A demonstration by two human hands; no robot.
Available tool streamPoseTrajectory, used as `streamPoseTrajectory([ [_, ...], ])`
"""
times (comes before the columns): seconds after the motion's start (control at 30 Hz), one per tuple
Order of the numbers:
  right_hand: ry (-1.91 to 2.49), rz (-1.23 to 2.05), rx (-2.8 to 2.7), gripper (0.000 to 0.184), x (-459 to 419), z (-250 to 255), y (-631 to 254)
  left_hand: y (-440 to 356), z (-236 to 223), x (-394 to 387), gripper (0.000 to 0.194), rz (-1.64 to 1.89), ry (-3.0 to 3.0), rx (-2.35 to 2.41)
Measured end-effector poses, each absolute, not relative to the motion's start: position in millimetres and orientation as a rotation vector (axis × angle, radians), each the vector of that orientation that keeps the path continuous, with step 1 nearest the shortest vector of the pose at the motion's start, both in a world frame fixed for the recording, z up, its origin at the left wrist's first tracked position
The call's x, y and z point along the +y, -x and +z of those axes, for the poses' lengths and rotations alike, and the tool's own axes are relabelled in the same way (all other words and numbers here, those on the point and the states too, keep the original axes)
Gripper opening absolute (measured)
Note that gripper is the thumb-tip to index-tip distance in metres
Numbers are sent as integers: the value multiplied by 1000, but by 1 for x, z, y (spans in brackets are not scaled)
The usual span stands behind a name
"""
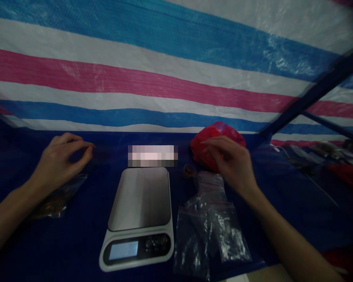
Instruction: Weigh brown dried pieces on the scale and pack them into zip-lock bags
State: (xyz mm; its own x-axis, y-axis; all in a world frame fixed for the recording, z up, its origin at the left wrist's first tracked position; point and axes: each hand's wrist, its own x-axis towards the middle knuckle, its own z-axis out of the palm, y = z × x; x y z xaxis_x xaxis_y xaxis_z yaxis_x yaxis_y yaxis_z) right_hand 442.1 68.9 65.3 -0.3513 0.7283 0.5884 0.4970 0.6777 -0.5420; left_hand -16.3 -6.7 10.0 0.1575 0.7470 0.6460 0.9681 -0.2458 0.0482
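Observation:
My left hand (61, 160) is raised at the left, thumb and forefinger pinched together; anything between the tips is too small to make out. Below it lies a clear zip bag (57, 201) with brownish contents. My right hand (233, 162) hovers in front of a red plastic bag (198, 143), its fingers loosely curved and nothing visible in them. Whether it touches the bag, I cannot tell. Between the hands stands a white kitchen scale (139, 199) with a bare metal plate and a lit display (123, 250), its digits blurred.
Several clear zip bags (191, 243) overlap to the right of the scale. A small round container (189, 170) with brownish contents sits by the red bag. Behind the scale is a blurred-out pale patch (153, 156). A striped sheet (135, 82) and a dark blue bar (306, 98) bound the space.

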Motion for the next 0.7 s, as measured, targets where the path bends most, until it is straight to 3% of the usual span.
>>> streamPoseTrajectory([
  [0.1, 1165, 119, -1895, 23, 89, 70, -479, 16, 12, -8, 26, -809, 2055, -1652],
  [0.2, 1351, 63, -2332, 16, 111, 53, -507, 14, 13, -7, 26, -809, 2057, -1704],
  [0.4, 1319, -101, -2723, 25, 120, 20, -510, 13, 14, -8, 24, -824, 2048, -1749],
  [0.7, 1122, 83, -2688, 41, 125, 29, -497, 2, 16, -10, 23, -917, 2090, -1780],
])
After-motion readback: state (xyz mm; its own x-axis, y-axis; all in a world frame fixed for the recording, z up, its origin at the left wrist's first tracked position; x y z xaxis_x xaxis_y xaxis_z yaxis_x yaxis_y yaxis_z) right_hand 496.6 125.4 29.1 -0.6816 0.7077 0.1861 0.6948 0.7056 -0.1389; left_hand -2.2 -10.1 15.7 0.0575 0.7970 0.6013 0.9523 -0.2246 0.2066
